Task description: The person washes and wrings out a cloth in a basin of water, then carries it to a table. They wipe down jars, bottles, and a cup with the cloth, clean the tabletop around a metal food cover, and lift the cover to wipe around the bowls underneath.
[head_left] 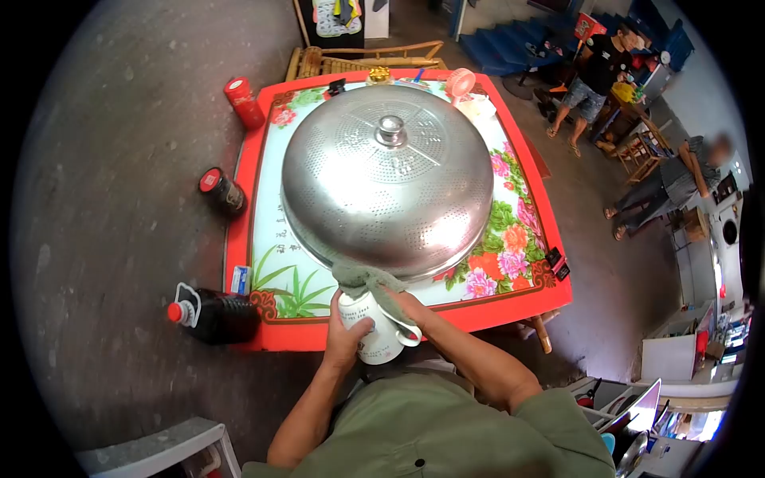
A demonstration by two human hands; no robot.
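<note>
A white mug [382, 342] with dark printed lettering is tilted in front of me, just off the near edge of the table. My left hand [344, 338] is closed around its side, thumb across the print. A grey-green cloth [362, 279] drapes over the mug's mouth. My right hand [409, 309] is closed on the cloth beside the mug's handle; its fingertips are hidden by the cloth. Just beyond both hands, a large perforated metal dome cover [390, 183] with a round knob rests on the table.
The red-edged table [438, 319] has a floral top. Along its left side are a red canister [244, 103], a dark jar [221, 191] and a dark jug [211, 315] with a red cap. A pink fan [460, 83] stands at the back. Two people are off to the right.
</note>
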